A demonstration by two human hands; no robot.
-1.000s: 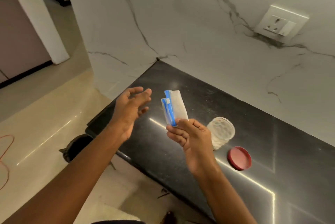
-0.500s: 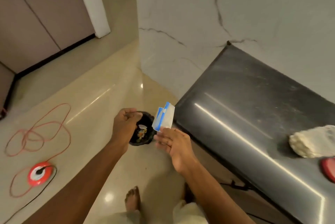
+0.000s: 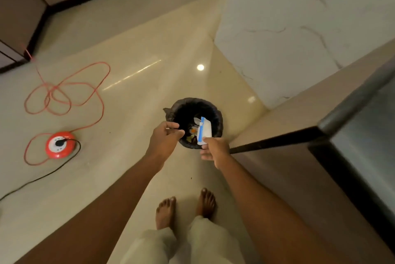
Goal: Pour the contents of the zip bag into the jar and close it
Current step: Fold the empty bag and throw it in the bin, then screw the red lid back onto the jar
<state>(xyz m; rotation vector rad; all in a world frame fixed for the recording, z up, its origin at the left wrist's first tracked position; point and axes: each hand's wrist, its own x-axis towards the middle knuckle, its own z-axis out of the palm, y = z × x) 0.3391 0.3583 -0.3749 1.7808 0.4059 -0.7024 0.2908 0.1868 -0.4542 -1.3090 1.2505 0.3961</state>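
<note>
My right hand (image 3: 214,150) pinches a folded clear zip bag (image 3: 204,130) with a blue strip along its edge, and holds it right over the mouth of a black-lined trash bin (image 3: 216,114) on the floor. My left hand (image 3: 165,138) hovers at the bin's left rim with its fingers curled loosely and nothing seen in them. The jar and its red lid are out of view.
The dark countertop's corner (image 3: 350,118) juts in at the right, above a beige cabinet side. A red extension reel (image 3: 60,145) with a looped red cord (image 3: 64,90) lies on the tiled floor at left. My bare feet (image 3: 186,210) stand below the bin.
The view has swung from the counter down to the floor. Both hands moved left off the counter and over the bin, the right still holding the zip bag. The jar and lid left the view.
</note>
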